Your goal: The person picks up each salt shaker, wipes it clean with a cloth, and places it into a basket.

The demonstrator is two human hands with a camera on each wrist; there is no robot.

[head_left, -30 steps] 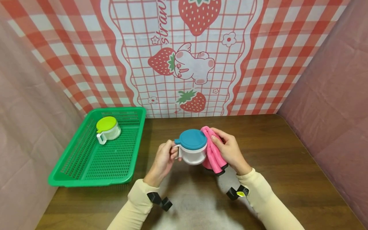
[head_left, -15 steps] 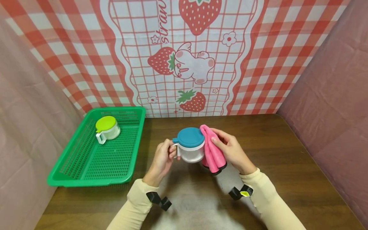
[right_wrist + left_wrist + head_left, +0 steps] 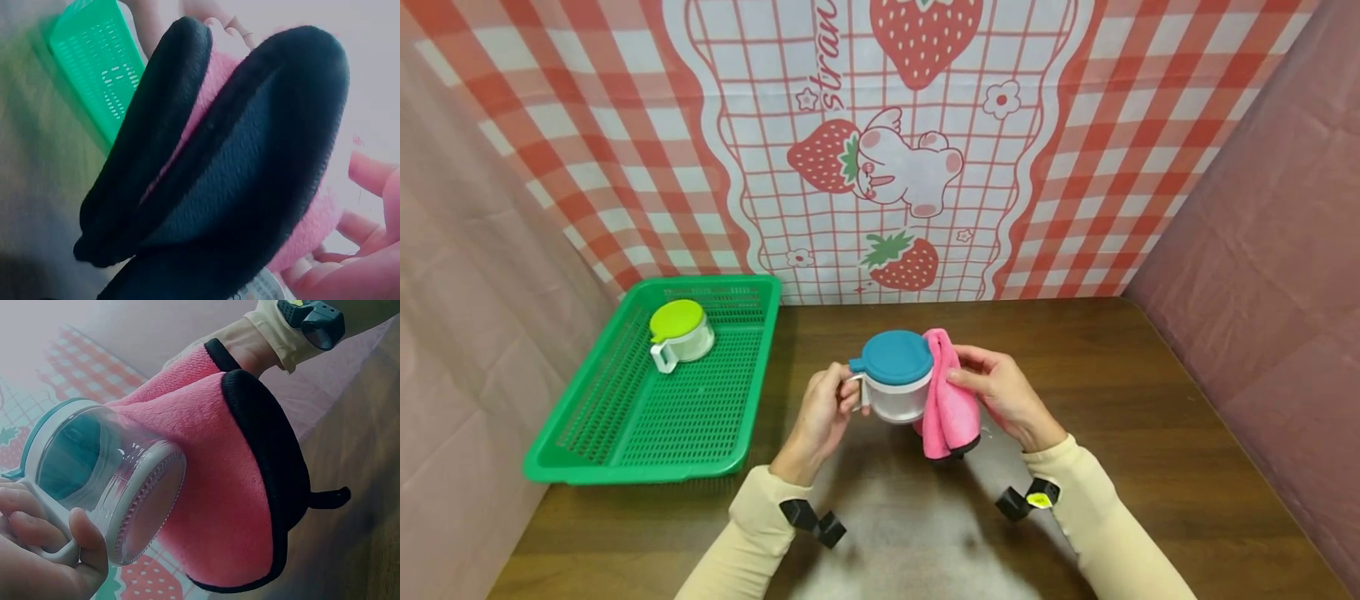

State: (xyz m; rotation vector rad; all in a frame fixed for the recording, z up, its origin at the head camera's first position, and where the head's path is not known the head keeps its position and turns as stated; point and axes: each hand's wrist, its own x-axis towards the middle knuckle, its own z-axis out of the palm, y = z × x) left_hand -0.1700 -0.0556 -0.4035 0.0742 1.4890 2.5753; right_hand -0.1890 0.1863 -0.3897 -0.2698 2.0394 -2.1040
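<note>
A clear jar with a blue lid (image 3: 897, 358) and a white side handle is up in front of me, its lid on top. My left hand (image 3: 822, 417) grips the jar by that handle; in the left wrist view the fingers curl through the white handle (image 3: 53, 519). On the jar's right side, my right hand (image 3: 1003, 396) pinches a folded pink cloth (image 3: 951, 408) with black edging, which lies against the jar's wall. Seen from the right wrist, the cloth's black edging (image 3: 250, 156) hides much of the jar.
A green plastic basket (image 3: 752, 392) stands on the left of the brown wooden table (image 3: 1150, 433). In it sits a similar jar with a lime-green lid (image 3: 677, 321). Behind the table hangs a red-and-white strawberry-print curtain (image 3: 1060, 192).
The jar has shifted slightly left and up. The pink cloth has swung left around the jar's right side, covering more of its wall.
</note>
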